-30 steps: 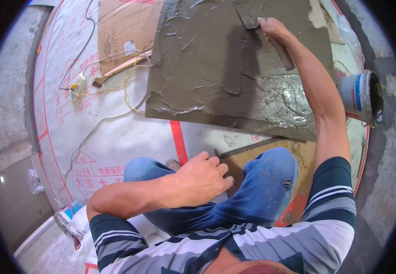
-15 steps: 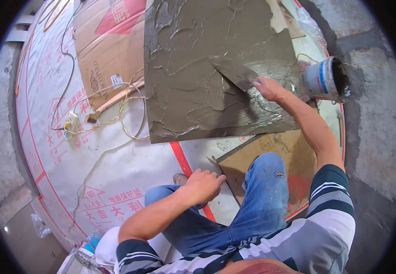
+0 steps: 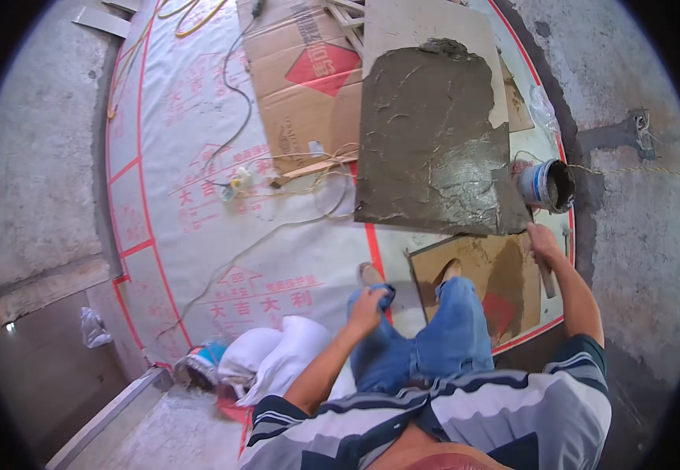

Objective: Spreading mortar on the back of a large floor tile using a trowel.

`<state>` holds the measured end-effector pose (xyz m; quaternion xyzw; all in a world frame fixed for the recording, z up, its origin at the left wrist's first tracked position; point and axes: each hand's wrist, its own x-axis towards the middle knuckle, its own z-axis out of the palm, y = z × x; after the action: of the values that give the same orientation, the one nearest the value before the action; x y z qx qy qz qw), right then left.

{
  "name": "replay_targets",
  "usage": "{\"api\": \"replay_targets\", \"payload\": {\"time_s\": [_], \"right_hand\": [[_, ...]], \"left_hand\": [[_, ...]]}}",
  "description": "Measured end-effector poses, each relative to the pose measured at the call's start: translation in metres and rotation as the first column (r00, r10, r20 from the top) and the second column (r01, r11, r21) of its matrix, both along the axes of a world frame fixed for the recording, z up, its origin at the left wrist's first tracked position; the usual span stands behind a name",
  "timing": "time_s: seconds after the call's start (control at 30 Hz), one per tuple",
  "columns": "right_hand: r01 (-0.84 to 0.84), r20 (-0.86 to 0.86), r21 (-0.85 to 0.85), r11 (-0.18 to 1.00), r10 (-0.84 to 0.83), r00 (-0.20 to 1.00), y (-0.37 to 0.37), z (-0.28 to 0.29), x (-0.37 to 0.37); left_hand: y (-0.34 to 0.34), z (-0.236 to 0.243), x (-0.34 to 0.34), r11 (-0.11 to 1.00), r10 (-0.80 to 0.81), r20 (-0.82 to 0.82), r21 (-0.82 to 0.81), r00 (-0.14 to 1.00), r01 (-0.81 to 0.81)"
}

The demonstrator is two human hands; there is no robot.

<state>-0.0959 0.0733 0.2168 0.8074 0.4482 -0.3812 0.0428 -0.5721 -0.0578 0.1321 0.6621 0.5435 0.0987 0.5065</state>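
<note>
My right hand grips a trowel at the near right corner of a large slab. The trowel's blade is smeared grey and lies against the mortar there. Wet grey mortar covers most of the slab, with ridges and a shiny patch at the near right. At the far end the slab's pale surface shows bare. My left hand rests on my left knee, fingers loosely extended and nothing visible in it.
A mortar-stained bucket lies tipped at the slab's right. Flattened cardboard and a power strip with cables lie left. A brown board is by my feet; white sacks and another bucket are lower left.
My right hand has drawn the trowel from the slab's middle to its near right corner. My body has risen and the view has shifted left, showing more floor. My left hand stays on the knee.
</note>
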Motion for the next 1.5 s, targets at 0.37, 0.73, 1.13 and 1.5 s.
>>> {"api": "replay_targets", "payload": {"time_s": [0.37,0.73,1.13,1.5], "right_hand": [[0.585,-0.082,-0.051,0.810,-0.587,0.805,-0.041,0.064,-0.048],[0.756,-0.236,-0.152,0.636,-0.766,0.597,0.073,-0.012,-0.171],[0.833,-0.383,-0.013,0.554,-0.772,0.507,0.257,0.048,-0.230],[0.996,-0.178,0.091,0.016,-0.984,0.032,0.307,0.089,-0.316]], "left_hand": [[0.045,0.119,-0.221,0.974,0.216,-0.373,0.023,0.902,-0.224],[0.164,0.104,-0.370,0.961,0.066,-0.390,-0.224,0.918,-0.164],[0.362,0.071,-0.397,0.879,-0.180,-0.443,-0.473,0.878,-0.058],[0.894,-0.003,-0.459,-0.024,-0.676,-0.734,0.110,0.065,0.994]]}}
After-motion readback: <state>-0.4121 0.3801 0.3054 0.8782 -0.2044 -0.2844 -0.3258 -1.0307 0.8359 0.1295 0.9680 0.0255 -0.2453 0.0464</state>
